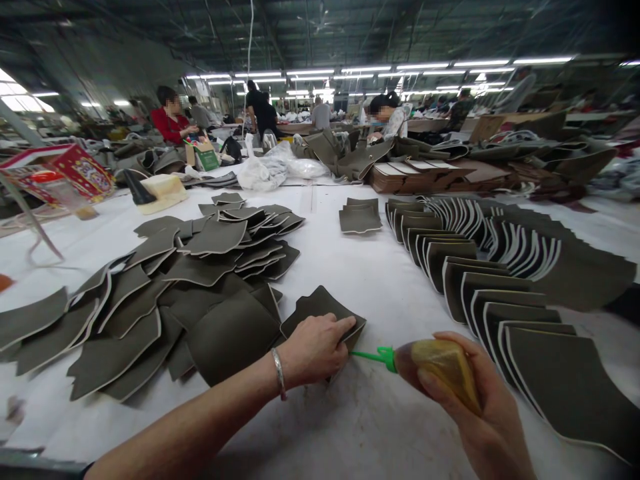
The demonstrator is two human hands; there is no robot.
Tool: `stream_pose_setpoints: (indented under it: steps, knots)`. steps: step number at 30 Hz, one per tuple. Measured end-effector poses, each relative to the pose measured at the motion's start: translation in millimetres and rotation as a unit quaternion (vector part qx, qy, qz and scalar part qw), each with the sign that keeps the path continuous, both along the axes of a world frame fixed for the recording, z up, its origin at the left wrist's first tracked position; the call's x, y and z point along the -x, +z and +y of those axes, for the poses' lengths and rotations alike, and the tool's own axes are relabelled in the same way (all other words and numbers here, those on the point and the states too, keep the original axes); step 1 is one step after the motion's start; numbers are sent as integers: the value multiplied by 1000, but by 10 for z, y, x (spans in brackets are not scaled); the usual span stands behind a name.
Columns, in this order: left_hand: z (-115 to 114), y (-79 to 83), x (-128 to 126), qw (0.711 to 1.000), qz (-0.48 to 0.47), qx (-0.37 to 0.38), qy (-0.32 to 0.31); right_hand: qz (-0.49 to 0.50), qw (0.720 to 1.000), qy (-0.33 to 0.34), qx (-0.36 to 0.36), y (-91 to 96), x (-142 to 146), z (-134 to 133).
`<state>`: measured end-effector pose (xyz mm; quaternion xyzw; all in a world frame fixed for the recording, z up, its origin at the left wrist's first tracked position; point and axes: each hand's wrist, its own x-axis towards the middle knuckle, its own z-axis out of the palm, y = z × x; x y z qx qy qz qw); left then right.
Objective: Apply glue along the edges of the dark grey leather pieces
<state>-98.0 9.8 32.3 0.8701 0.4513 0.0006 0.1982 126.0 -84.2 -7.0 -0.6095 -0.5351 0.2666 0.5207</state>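
My left hand (315,350), with a silver bangle at the wrist, grips a dark olive leather piece (320,303) near its right corner. Its index finger lies along the top, while the thumb is hidden. In my right hand (480,393) is a glue bottle (445,370) of amber, see-through plastic, tilted sideways. The bottle's thin green nozzle (370,355) points left, its tip close beside the left fingers and the piece's edge. A loose heap of similar leather pieces (230,327) lies left of my left hand.
On the right, a long curved row of overlapping leather pieces (565,373) runs back across the white table (350,267). A small stack (360,217) sits mid-table. Behind are plastic bags (265,163), brown panels (420,177), a red box (75,173) and several people working.
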Motion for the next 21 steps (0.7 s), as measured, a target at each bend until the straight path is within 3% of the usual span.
stream_pose_setpoints:
  steps: [9,21]
  knots:
    - [-3,-18,-2,1000,6,-5,-5,19,1000,-8,23,63,159,-103]
    - [-10,-76,13,1000,-16,1,-5,47,998,26,34,-7,183,-173]
